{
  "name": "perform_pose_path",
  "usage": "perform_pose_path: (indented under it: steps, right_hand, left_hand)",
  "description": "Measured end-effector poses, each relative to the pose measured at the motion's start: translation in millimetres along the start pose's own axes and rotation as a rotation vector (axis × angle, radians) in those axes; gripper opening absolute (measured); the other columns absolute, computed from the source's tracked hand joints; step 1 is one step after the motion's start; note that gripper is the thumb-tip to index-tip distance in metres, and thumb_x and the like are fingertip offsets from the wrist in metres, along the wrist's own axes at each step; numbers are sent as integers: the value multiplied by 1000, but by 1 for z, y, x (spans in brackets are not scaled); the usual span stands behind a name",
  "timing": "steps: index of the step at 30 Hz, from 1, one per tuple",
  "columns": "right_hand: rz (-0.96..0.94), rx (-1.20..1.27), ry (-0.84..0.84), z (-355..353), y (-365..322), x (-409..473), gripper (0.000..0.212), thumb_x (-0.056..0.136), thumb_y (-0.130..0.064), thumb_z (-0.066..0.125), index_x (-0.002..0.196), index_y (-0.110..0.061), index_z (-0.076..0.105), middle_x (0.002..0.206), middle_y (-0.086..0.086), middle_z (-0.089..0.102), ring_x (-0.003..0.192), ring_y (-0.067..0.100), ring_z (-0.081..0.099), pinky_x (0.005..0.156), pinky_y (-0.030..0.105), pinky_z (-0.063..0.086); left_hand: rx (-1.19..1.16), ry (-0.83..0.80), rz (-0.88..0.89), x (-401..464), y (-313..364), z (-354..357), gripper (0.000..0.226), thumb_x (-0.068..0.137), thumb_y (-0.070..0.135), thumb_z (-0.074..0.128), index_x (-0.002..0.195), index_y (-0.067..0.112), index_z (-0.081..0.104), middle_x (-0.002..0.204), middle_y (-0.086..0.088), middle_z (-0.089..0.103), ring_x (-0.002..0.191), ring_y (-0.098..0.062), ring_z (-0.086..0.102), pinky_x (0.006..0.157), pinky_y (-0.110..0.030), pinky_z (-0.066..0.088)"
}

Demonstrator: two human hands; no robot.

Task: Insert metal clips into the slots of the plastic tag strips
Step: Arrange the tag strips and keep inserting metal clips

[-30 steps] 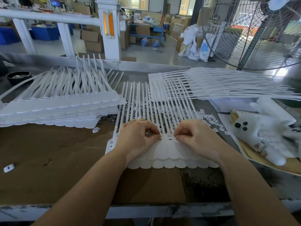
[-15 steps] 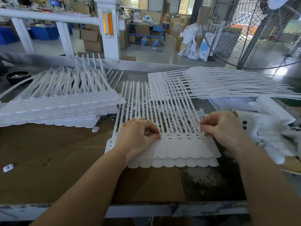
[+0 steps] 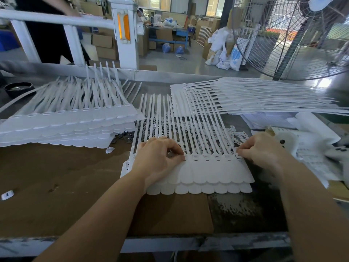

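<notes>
A white sheet of joined plastic tag strips (image 3: 207,174) lies in front of me on another sheet like it, tails pointing away. Each tag head has a small slot near the top. My left hand (image 3: 160,161) rests on the sheet's left part, fingers curled, thumb and forefinger pinching a small metal clip at a slot. My right hand (image 3: 264,148) is at the sheet's right edge, its fingertips pinching a small piece, apparently a clip, on the rightmost tag's slot. Loose metal clips (image 3: 160,127) lie in a pile under the tails.
A stack of tag sheets (image 3: 66,125) sits at the left and another stack (image 3: 245,99) at the back right. Small white plastic pieces (image 3: 238,133) and papers (image 3: 311,148) lie at the right. A large fan (image 3: 292,35) stands behind. A person (image 3: 47,25) stands beyond the table, a black bowl (image 3: 18,87) far left.
My right hand has moved from the middle of the sheet to its right edge and come down on the rightmost slot. My left hand has stayed in place.
</notes>
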State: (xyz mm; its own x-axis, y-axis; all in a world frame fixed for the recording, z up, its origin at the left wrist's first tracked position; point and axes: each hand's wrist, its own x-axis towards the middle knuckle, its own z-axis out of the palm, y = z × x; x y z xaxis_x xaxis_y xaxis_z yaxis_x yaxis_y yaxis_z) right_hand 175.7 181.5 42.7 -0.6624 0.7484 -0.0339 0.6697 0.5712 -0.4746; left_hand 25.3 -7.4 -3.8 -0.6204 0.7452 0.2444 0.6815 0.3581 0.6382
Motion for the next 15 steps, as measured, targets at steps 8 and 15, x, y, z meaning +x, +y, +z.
perform_pose_path:
  steps: [8,15]
  right_hand:
    - [103,61,-39,0,-2,5,15,82,-5,67,68,-8,68,65,7,62,68,19,58,81,42,54]
    - [117,146,-53,-1,0,7,12,80,-4,70,70,-10,69,68,6,64,66,15,58,73,34,55]
  left_hand:
    - [-4,-8,-12,0,0,0,25,79,37,70,65,47,52,79,25,55,91,-8,53,96,-41,40]
    - [-15,-9,-7,-1,0,-1,25,79,37,70,66,48,52,80,26,54,91,-8,53,95,-42,42]
